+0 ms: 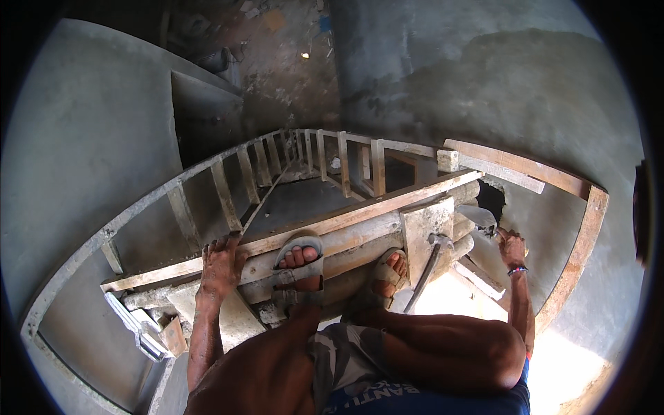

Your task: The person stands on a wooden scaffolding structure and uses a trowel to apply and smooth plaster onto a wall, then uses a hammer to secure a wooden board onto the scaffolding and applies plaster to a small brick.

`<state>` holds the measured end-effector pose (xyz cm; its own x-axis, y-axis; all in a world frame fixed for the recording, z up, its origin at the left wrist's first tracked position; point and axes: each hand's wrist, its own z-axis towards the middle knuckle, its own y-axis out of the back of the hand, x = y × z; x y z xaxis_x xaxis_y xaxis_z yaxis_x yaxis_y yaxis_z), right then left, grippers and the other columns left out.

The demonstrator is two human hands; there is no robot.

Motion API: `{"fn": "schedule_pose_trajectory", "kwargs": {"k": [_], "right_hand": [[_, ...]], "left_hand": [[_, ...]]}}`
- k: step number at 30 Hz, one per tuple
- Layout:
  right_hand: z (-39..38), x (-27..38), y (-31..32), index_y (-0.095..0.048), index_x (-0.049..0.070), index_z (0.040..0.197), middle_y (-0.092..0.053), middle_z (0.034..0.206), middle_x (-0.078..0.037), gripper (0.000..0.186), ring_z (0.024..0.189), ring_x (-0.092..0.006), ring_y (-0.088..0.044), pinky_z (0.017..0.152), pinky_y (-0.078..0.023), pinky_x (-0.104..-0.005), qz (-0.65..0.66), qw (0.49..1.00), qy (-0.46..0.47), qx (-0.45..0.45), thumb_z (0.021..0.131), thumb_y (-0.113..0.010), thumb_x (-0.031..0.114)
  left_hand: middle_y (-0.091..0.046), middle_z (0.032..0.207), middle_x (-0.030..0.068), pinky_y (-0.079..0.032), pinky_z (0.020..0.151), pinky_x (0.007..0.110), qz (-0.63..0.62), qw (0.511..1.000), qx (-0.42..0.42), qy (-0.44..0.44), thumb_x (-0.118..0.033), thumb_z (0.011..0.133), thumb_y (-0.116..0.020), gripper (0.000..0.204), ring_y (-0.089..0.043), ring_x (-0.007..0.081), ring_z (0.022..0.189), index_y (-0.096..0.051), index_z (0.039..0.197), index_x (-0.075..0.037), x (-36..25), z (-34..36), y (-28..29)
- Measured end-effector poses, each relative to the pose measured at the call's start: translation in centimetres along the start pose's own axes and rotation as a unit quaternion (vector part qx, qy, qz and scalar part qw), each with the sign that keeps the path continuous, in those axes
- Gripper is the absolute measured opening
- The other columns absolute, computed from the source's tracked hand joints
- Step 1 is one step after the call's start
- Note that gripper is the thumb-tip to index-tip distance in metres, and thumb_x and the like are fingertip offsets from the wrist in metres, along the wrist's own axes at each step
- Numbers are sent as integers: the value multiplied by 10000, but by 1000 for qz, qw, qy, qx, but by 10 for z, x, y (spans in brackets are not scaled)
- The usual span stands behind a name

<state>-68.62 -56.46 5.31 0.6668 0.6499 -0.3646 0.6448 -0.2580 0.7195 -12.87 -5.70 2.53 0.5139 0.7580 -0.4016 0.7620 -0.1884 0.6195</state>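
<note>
My left hand [218,266] grips a long wooden board [356,220], its fingers curled over the top beside my left sandalled foot. My right hand [513,250] is closed on the handle of a trowel [483,217], whose blade is by a dark broken hole [491,197] in the grey plastered surface. A hammer [429,273] lies with its head up on a pale block of board [413,242] between my right foot and the trowel. Both feet rest on rounded poles [339,252] behind the board.
A slatted wooden frame [218,188] curves around ahead, over a drop to a littered floor [277,55]. Plastered walls [90,124] rise on both sides. A wooden plank frame [574,256] stands at the right. Pale stacked pieces [142,321] sit at the lower left.
</note>
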Motion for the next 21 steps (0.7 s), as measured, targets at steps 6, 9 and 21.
{"fn": "schedule_pose_trajectory", "kwargs": {"k": [6, 9, 21], "right_hand": [[9, -7, -14, -632, 217, 1207, -658, 975, -168, 450, 934, -378, -631, 831, -501, -487, 12, 1000, -7, 4, 777, -645, 86], [-4, -14, 6, -636, 194, 1180, -672, 976, -191, 373, 922, -399, -642, 804, -510, -504, 51, 997, -64, -7, 818, -615, 107], [-17, 67, 46, -597, 89, 1032, -657, 804, -248, 188, 815, -420, -656, 715, -506, -551, -27, 997, -61, -26, 949, -446, 164]], "left_hand": [[-573, 1228, 176, -321, 1052, 544, 38, 999, 0, -1, -151, 871, -634, 448, -515, 394, 1163, -516, 1298, -84, 0, 1, -6], [-573, 1233, 174, -309, 1057, 547, 4, 1000, 3, 0, -150, 869, -635, 450, -515, 390, 1165, -519, 1301, -97, 2, 2, -7], [-592, 1196, 178, -353, 1018, 471, -6, 1000, 1, 5, -103, 843, -646, 424, -532, 369, 1135, -559, 1258, -73, -2, 4, -9]]}}
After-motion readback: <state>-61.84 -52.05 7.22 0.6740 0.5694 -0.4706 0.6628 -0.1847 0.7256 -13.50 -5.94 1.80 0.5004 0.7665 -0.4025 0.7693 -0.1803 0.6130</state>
